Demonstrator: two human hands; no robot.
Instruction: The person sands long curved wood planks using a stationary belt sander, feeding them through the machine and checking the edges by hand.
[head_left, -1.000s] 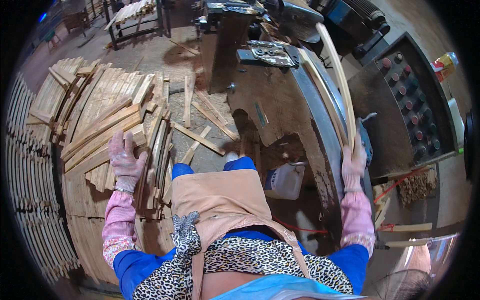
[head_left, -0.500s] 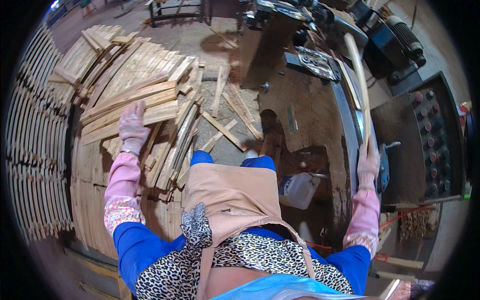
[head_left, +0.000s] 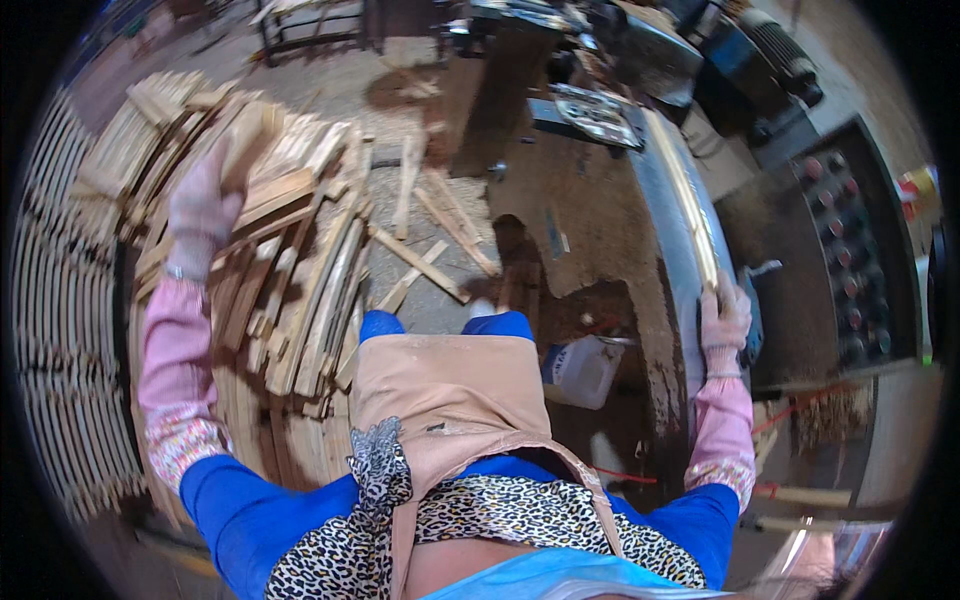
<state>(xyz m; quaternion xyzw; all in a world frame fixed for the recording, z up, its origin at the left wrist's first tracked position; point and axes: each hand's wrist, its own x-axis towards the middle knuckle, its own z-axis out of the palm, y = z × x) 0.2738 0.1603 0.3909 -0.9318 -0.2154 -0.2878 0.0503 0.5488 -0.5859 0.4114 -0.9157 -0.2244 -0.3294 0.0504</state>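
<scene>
Both my hands wear pale knitted gloves. My left hand (head_left: 203,205) is raised over the wood pile at the left, closed around the near end of a short wooden board (head_left: 252,138), which is smeared by motion and tilts away from me. At the right, my right hand (head_left: 725,318) grips the near end of a long, thin wooden strip (head_left: 683,195). That strip lies along the metal strip of the machine table (head_left: 610,200), its far end by the metal fixture (head_left: 597,115). Loose boards (head_left: 325,300) lie stacked beside my left forearm.
Slatted wood stacks (head_left: 70,300) stand at the far left. Offcuts (head_left: 425,265) are scattered on the floor ahead of my knees. A control panel (head_left: 840,250) with several buttons and a motor (head_left: 775,50) flank the table's right side. A white plastic jug (head_left: 585,372) sits beneath the table.
My left hand has moved left and up from the boards and now has one lifted. My right hand has lowered the wooden strip from a raised angle onto the table's edge.
</scene>
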